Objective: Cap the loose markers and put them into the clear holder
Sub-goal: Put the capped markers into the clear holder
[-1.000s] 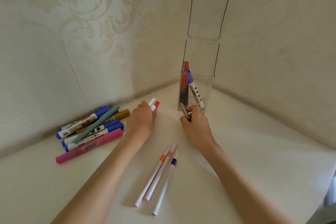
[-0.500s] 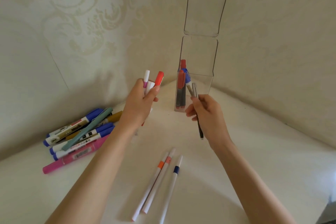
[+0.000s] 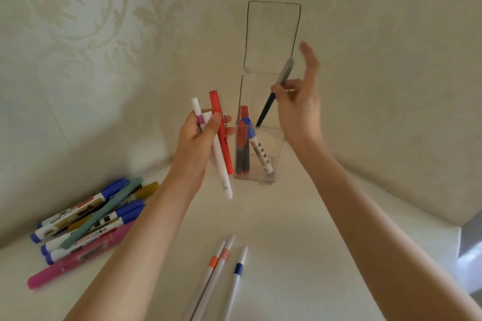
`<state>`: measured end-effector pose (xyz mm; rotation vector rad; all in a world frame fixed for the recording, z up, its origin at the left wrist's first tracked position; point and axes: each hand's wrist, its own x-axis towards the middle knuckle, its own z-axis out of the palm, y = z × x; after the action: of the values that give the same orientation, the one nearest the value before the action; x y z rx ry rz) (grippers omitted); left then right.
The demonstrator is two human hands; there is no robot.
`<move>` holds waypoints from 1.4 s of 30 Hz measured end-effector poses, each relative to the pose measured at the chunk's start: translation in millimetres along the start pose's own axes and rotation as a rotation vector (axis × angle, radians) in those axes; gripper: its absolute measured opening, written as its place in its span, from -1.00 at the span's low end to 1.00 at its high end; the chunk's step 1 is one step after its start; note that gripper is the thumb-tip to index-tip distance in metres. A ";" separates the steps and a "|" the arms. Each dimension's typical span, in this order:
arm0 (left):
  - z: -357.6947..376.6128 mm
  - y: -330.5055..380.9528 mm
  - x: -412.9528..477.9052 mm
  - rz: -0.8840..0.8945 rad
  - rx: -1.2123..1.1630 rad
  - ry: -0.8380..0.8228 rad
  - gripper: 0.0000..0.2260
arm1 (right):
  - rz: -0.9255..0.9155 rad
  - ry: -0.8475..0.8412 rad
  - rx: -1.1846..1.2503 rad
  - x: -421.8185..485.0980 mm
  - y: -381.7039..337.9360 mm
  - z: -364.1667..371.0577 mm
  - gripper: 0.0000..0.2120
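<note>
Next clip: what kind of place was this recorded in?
Probably a room at home rather than a workshop: a white tabletop set into a corner, patterned cream wallpaper on both walls, and only stationery on it, a pile of markers and a clear holder.

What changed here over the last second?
Both hands rose from the white table. The left hand lifted a bundle of red and white pens; the right hand carried the slim dark grey pen up, tip angled toward the tall clear plastic holder. The pile of thick markers, three thin white pens and holder stayed put.
</note>
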<state>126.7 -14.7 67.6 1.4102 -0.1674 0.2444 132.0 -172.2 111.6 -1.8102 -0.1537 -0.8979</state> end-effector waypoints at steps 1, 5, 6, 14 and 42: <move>-0.8 -0.3 -1.2 0.000 0.002 0.002 -0.91 | 0.003 -0.070 -0.097 -2.1 3.1 3.4 -0.48; -4.1 -1.6 -4.3 -0.010 0.029 -0.003 -0.78 | 0.012 -0.297 -0.369 -8.2 13.7 10.8 -0.65; -4.5 -2.2 -5.3 -0.010 0.043 -0.005 -0.77 | -0.002 -0.341 -0.421 -8.8 15.6 12.0 -0.70; -5.0 -1.0 -9.4 0.042 0.170 -0.054 -0.76 | -0.123 -0.492 -0.566 -9.5 7.7 13.5 -0.77; 64.1 36.7 52.0 0.220 -0.222 -0.087 -0.84 | 0.094 -0.393 -0.316 7.9 14.1 -19.3 -0.78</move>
<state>168.9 -69.3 126.0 1.1820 -0.4108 0.3350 134.9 -197.0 109.1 -2.2580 -0.1805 -0.5105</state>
